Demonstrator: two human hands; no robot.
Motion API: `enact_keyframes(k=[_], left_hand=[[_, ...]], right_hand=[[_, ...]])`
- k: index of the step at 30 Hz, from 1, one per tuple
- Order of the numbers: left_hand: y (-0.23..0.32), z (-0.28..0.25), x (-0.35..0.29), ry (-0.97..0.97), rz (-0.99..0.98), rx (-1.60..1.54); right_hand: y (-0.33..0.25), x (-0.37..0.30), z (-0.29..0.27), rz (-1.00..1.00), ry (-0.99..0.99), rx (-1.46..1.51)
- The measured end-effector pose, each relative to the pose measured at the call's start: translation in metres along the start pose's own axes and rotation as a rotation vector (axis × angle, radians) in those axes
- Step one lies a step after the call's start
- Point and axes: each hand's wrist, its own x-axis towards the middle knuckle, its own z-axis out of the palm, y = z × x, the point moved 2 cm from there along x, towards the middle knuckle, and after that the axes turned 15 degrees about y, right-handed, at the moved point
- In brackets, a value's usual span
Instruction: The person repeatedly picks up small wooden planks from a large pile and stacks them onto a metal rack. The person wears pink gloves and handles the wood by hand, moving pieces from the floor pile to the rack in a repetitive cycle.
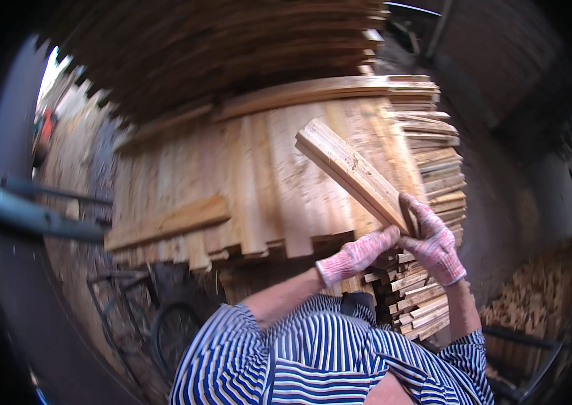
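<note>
Over a stack of flat wooden boards I hold a short, thick wooden board, tilted with its far end up and to the left. It may be two strips lying together; blur hides the seam. My right hand, in a pink and white knit glove, wraps round its near end with the thumb and fingers on either side. Gloved alike, my left hand has its fingers closed at the near end's lower corner, touching the right hand. Below the board lies the top layer of side-by-side boards.
One loose board lies across the layer at left, and another along its back. A taller board stack rises behind. Metal pipes and a wheeled frame stand left. Wood pieces are piled at lower right.
</note>
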Motion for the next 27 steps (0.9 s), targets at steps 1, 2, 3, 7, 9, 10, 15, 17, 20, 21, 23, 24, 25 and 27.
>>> enact_keyframes(k=[1, 2, 3, 7, 9, 10, 15, 17, 20, 21, 23, 24, 25, 27], left_hand=[[0.017, -0.02, -0.041, 0.048, 0.027, 0.218], [0.027, -0.044, -0.071, 0.076, 0.04, 0.446], [0.034, -0.068, -0.095, 0.162, 0.175, 0.502], [0.062, -0.191, -0.204, 0.675, 0.491, 0.712], [0.054, -0.265, -0.254, 1.062, 0.64, 0.899], [0.085, -0.28, -0.27, 1.099, 0.459, 1.295], [0.08, -0.399, -0.337, 0.903, -0.173, 1.675], [0.074, -0.421, -0.34, 0.856, -0.07, 1.734], [0.083, -0.417, -0.319, 0.806, -0.153, 1.726], [0.079, -0.422, -0.317, 0.807, -0.102, 1.723], [0.072, -0.433, -0.317, 0.804, 0.035, 1.663], [0.072, -0.437, -0.319, 0.797, 0.11, 1.61], [0.068, -0.448, -0.321, 0.816, 0.117, 1.616], [0.077, -0.438, -0.308, 0.794, 0.065, 1.647]], right_hand=[[-0.012, 0.004, 0.012, -0.091, -0.098, -0.2], [-0.039, 0.009, 0.027, -0.085, -0.181, -0.373], [-0.047, 0.016, 0.039, -0.202, -0.243, -0.493], [-0.044, 0.049, 0.086, -0.503, -0.38, -0.645], [-0.035, 0.063, 0.11, -0.58, -0.402, -0.649], [-0.032, 0.073, 0.115, -0.612, -0.385, -0.667], [-0.024, 0.106, 0.145, -0.504, -0.424, -0.634], [-0.036, 0.108, 0.152, -0.544, -0.387, -0.704], [-0.012, 0.106, 0.144, -0.631, -0.288, -0.697], [-0.006, 0.105, 0.142, -0.616, -0.275, -0.706], [-0.008, 0.101, 0.14, -0.601, -0.26, -0.773], [-0.013, 0.098, 0.132, -0.637, -0.235, -0.73], [-0.013, 0.1, 0.132, -0.629, -0.229, -0.716], [-0.022, 0.101, 0.123, -0.583, -0.262, -0.736]])
